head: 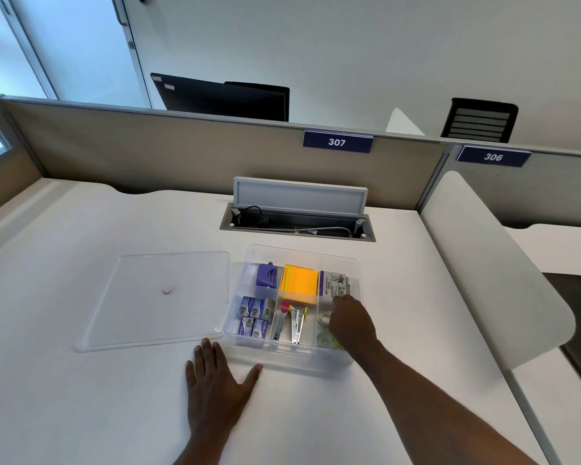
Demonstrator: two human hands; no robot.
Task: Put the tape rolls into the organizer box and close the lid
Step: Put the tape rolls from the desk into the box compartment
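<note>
Right hand: fingers curled downward into the near-right compartment of the organizer box. Whether they pinch anything cannot be told; the back of the hand covers the fingertips. Directly under and just left of those fingers lie the tape rolls, clear and hard to separate from the clear plastic; a second pale ring with a yellow-green edge shows nearer the person, against the front wall. How many rolls there are cannot be told. By appearance they rest flat on the compartment floor.

Left hand: fingers spread and flat on the tabletop, gripping nothing. The thumb tip reaches toward the front-left corner of the box; contact cannot be confirmed.

Outward from the left fingers, just beyond and to the left, the lid lies flat on the tabletop, its right edge beside the left wall of the box, its near edge just past the fingertips. It is squarish, no marked long axis.

Judgement: the rolls appear to be in the box, so closing remains. The governing relation is lid to hands. The lid lies left of the box, and the left hand is plainly nearer to it; the right hand is across the box, inside it. The lid must travel rightward over the box once the right hand is clear.
</note>
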